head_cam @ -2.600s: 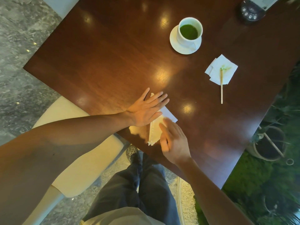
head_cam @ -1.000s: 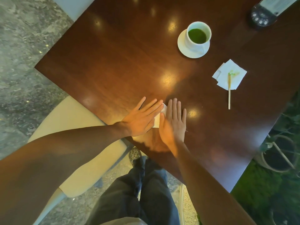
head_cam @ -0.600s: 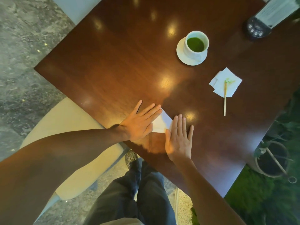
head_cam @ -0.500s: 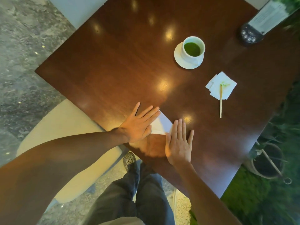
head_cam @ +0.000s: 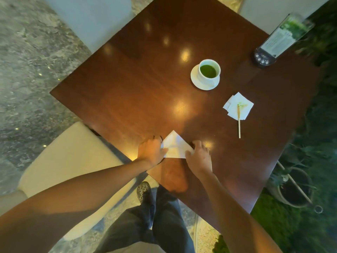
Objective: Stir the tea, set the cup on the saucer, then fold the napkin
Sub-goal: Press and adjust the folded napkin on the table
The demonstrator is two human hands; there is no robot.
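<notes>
Your left hand (head_cam: pixel 151 150) and right hand (head_cam: pixel 198 156), flat and pressing half a second ago, now curl their grip around the napkin (head_cam: pixel 174 146) edges near the surface (head_cam: pixel 127 88) corner. The fold looks finished; the cup (head_cam: pixel 208 72) already sits on its saucer (head_cam: pixel 194 80).

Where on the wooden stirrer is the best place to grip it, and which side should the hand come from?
Grip the stirrer by its bare lower half, which lies on the table clear of the stained napkin. Come from above on the near side: it lies flat, and the far tip looks wet with green tea.
</notes>
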